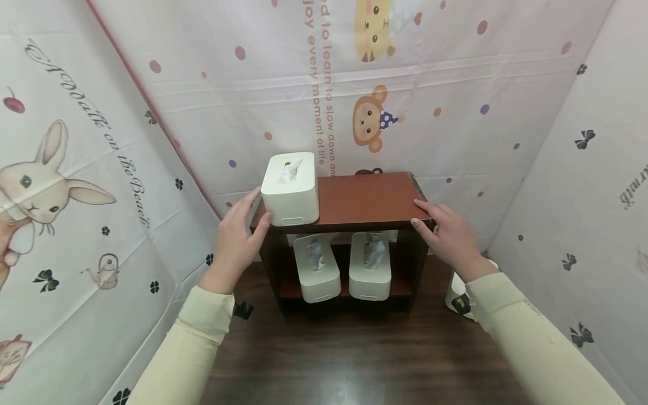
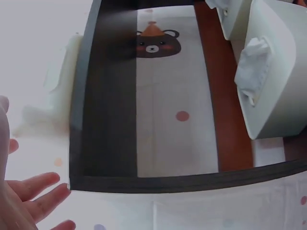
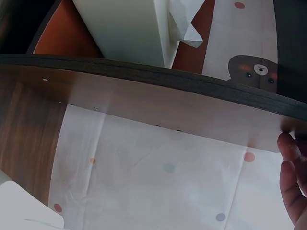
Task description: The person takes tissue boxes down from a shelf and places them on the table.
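Observation:
A low brown shelf unit stands against the far wall. On the left part of its top sits a white tissue box with a tissue sticking out. My left hand is at the top's left end, fingers spread beside this box; in the left wrist view its fingertips reach the shelf's corner. My right hand rests its fingers on the top's right end, thumb at the front corner. Below, the compartment holds a left tissue box and a right tissue box, both tilted in the head view.
A white container with a dark label stands on the wooden floor right of the shelf, partly behind my right arm. A small dark object lies on the floor at left. Printed cloth walls enclose the shelf on three sides.

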Available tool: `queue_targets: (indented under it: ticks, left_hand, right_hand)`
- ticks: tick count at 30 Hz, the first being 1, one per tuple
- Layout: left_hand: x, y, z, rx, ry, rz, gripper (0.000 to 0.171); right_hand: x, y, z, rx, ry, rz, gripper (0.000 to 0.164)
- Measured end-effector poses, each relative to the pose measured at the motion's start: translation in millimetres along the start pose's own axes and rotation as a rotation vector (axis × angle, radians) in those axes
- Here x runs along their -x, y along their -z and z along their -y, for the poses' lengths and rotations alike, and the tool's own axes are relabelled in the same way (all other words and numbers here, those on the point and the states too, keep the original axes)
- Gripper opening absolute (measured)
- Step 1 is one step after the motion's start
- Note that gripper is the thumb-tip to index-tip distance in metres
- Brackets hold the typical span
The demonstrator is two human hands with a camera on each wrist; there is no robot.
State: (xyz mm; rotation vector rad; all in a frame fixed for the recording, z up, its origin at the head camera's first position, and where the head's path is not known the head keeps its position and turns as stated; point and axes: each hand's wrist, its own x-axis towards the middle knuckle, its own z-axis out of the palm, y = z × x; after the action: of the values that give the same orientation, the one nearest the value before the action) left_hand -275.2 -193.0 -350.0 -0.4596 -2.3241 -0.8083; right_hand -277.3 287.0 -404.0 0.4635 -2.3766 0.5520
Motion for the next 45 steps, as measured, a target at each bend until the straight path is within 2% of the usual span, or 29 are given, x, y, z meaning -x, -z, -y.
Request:
queue_targets:
  ticks: [9,17,23,34,40,45]
  left_hand:
    - [-16.5,7.6,-6.7,0.012,-0.014,0.071,0.069]
    - [-28.7,10.1,-20.9,-0.039,-0.049,0.145,0.068]
    - [-39.0,12.7,-29.8,-0.077,-0.039,0.171,0.060]
    - [-47.9,10.9,-33.2,-0.111,-0.011,0.227,0.062]
    - [-53.3,9.3,-33.0,-0.085,0.003,0.276,0.065]
    - [-54.5,7.4,-33.4,-0.062,0.006,0.282,0.067]
  right_hand:
    - [-1.2,2.1,2.4,0.016,0.003,0.006,0.053]
    - [1.0,1.4,0.3,0.007,-0.006,0.015,0.054]
    - [-1.0,3.7,4.1,0.012,-0.021,0.039,0.055]
    - [2.7,4.7,5.6,-0.031,-0.069,0.076,0.056]
    - [3.3,6.8,5.1,-0.046,-0.078,0.081,0.057]
    - [4.0,7.1,5.8,-0.049,-0.085,0.082,0.057]
